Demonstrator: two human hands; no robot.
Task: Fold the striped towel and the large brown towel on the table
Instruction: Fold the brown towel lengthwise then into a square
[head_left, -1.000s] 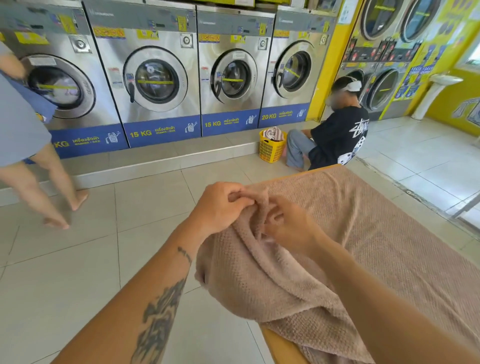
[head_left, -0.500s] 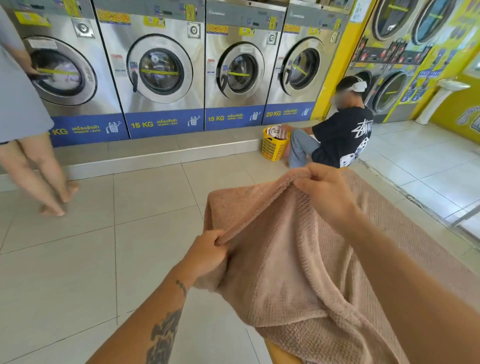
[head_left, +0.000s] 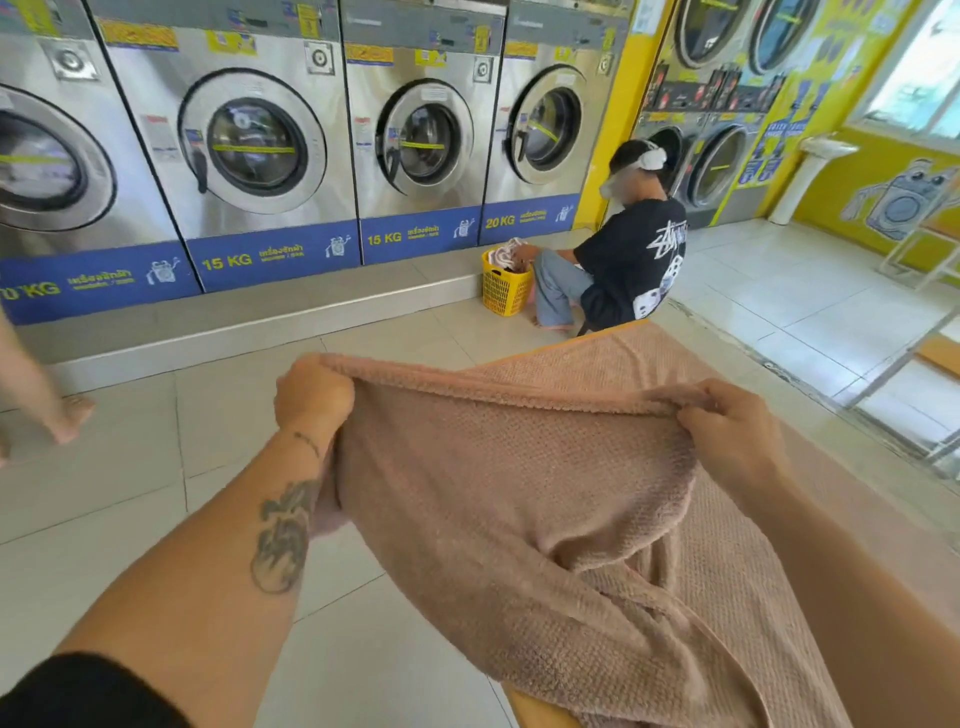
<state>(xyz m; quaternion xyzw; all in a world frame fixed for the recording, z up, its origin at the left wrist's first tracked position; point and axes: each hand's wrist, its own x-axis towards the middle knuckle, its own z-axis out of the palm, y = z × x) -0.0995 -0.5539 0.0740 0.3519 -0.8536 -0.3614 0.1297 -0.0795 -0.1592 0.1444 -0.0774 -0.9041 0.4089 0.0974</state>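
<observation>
Brown towel: top edge lifted and taut, the rest draped on the table toward 5 o'clock.
Left hand: pinches the towel's corner at its 10 o'clock.
Right hand: pinches the edge at 2 o'clock.
Striped towel: not in view.
Handling: hold the edge level and match corners before laying it down.

Bright daylight floods in from the window at upper right, blown out to white. Soft glare streaks the steel washing machines, and the floor tiles shine palely. Wide-angle distortion bends the edges. Slight blur lies throughout, though the weave of the brown towel stays legible.
</observation>
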